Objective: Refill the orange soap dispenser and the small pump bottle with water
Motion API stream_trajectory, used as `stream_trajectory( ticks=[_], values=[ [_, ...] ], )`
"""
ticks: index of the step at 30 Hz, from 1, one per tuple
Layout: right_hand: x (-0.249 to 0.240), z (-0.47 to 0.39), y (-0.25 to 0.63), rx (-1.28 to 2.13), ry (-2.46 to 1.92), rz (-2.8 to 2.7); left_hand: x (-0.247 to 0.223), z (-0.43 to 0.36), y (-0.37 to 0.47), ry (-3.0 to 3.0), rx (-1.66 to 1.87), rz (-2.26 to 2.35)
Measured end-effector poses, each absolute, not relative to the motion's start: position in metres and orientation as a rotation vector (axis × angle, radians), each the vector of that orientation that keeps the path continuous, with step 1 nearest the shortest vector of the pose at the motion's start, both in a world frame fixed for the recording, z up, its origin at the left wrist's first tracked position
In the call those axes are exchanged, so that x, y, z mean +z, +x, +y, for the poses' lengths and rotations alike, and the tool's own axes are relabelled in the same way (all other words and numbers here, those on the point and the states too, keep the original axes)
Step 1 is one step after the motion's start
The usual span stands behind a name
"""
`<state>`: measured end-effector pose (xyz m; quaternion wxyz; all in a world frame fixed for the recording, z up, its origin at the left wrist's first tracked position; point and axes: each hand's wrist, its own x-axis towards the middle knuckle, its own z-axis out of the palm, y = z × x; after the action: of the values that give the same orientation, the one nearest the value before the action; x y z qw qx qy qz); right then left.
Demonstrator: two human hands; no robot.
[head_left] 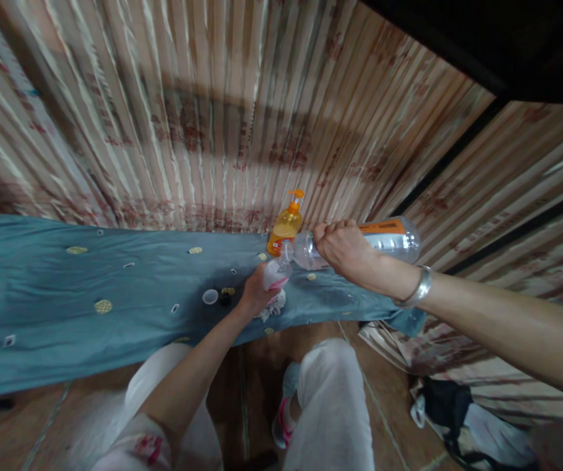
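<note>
Wrapped round a small clear bottle with a pink-and-white label [275, 273], my left hand [255, 291] holds it tilted to the right above the cloth. My right hand [342, 247] grips a large clear plastic bottle with an orange label [396, 237], lying almost level. The two bottle necks meet near the small bottle's mouth; whether liquid is flowing I cannot make out. Just behind them stands an orange pump bottle [285, 229]. A small white cap [210, 297] and a dark cap-like thing [225, 299] lie left of my left hand. Crumpled white tissue [274, 306] sits beneath it.
A blue-green patterned cloth [138, 288] covers the long narrow surface before me. Pleated curtains [203, 131] hang behind it and to the right, with dark bars. My knees [333, 392] are close to the front edge. A black-and-white bag-like heap [462, 412] lies on the floor at right.
</note>
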<state>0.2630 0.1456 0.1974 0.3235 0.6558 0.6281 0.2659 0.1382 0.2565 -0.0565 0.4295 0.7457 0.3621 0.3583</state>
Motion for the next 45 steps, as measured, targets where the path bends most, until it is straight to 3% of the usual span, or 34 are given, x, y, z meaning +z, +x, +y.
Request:
stream_trajectory(
  ticks=[45],
  values=[
    [0.207, 0.144, 0.250, 0.621, 1.741, 1.584, -0.046, 0.252, 0.138, 1.851, 0.839, 0.947]
  ],
)
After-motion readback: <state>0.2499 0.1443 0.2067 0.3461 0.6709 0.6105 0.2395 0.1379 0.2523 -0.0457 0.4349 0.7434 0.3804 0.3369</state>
